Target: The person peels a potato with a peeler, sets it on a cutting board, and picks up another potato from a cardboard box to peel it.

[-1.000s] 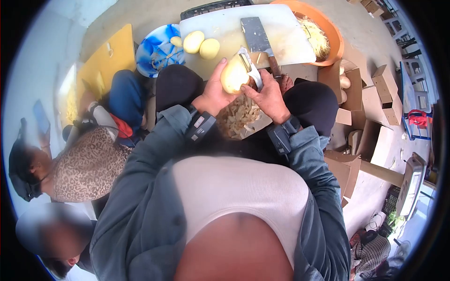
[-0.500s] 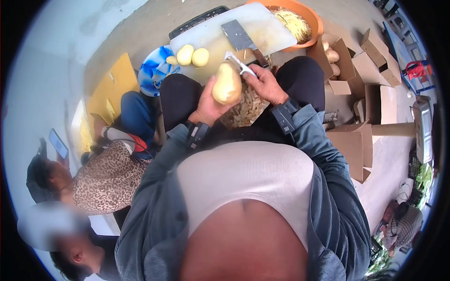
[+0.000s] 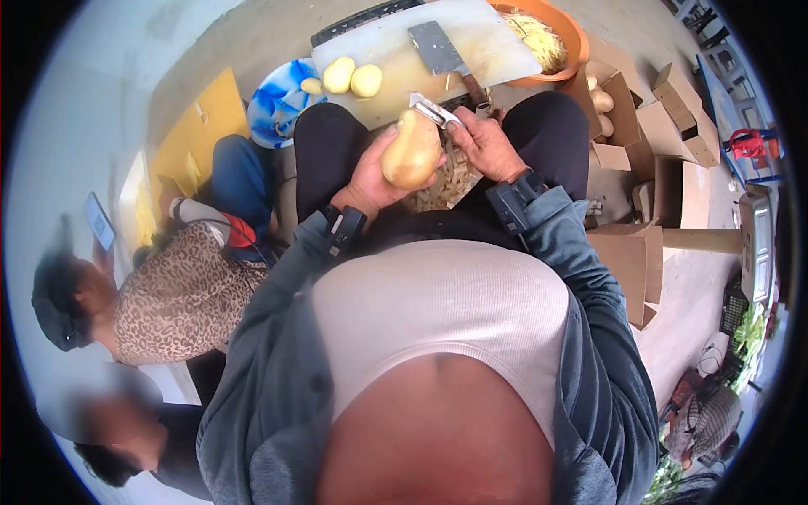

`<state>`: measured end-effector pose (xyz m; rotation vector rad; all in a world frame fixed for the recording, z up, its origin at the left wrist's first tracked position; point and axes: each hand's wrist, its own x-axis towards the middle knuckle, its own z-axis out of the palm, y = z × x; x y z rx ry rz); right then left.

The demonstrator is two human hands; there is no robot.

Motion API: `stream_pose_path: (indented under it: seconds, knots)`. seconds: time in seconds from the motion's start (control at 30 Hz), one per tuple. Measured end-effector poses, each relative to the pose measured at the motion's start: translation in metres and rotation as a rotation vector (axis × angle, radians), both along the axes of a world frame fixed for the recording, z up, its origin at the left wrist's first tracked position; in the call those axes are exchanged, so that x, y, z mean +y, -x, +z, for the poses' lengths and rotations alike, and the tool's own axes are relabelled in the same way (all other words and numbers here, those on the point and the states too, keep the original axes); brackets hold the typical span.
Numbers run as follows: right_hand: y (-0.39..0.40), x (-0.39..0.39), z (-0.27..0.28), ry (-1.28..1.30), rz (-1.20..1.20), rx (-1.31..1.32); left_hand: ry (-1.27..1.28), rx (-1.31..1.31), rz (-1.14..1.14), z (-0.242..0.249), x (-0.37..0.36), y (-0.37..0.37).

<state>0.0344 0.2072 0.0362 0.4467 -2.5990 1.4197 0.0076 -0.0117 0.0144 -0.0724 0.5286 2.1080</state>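
My left hand [image 3: 369, 175] is wrapped round a large potato [image 3: 410, 160] from the left and below. The potato is mostly peeled and pale, with browner patches lower down. In my right hand [image 3: 490, 148] is a white-handled peeler [image 3: 434, 111], its head at the top of the potato. Below, between my knees, lies a heap of potato peelings [image 3: 448, 187]. Just beyond my hands, two peeled potatoes [image 3: 366, 81] rest on a white cutting board [image 3: 497, 42]. A cleaver [image 3: 436, 49] with a wooden handle lies on the same board.
An orange basin [image 3: 578, 42] of shredded potato stands at the board's right end. A blue-and-white basin [image 3: 263, 99] is at left. Right of my knee, a cardboard box [image 3: 621, 101] holds potatoes, with more boxes [image 3: 627, 263] beside it. Two people sit at my left, one holding a phone [image 3: 100, 220].
The potato has turned slightly in my left hand, showing more of its browner side. The peeler has stayed close to its upper end. The whole view has shifted a little.
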Motion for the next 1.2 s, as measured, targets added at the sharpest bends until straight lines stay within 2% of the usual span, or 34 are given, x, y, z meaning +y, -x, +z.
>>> stream_pose_path:
  seconds: [0.17,0.3,0.47,0.6,0.7,0.77,0.87,1.0,1.1,1.2]
  knots:
    - [0.001,-0.003,-0.004,-0.062,-0.020,0.036,0.009,0.040,-0.047,-0.004,-0.001,0.001]
    - [-0.003,-0.002,-0.009,-0.068,0.011,-0.026,0.033,-0.029,-0.016,-0.004,0.002,-0.005]
    - [-0.007,-0.002,-0.012,-0.156,0.035,0.002,0.061,0.001,0.020,-0.007,0.002,-0.007]
    - [-0.006,-0.002,-0.017,-0.117,0.076,-0.075,0.085,-0.053,0.063,-0.011,0.003,-0.003]
    - [-0.009,-0.005,-0.017,-0.130,0.079,0.028,0.009,0.004,-0.001,-0.026,-0.002,0.004]
    - [-0.010,-0.007,-0.015,-0.091,0.133,-0.066,0.031,-0.094,0.071,-0.023,-0.003,0.003]
    - [-0.013,-0.011,-0.015,-0.121,0.141,-0.058,0.123,-0.161,0.146,-0.008,-0.001,0.000]
    - [-0.023,-0.021,-0.030,-0.207,0.211,-0.094,0.174,-0.224,0.264,-0.022,0.005,0.010]
    - [-0.026,-0.024,-0.031,-0.273,0.308,-0.080,-0.065,-0.245,0.255,-0.037,0.003,0.017]
    - [-0.024,-0.019,-0.033,-0.161,0.328,-0.042,-0.082,-0.288,0.239,-0.035,0.003,0.018]
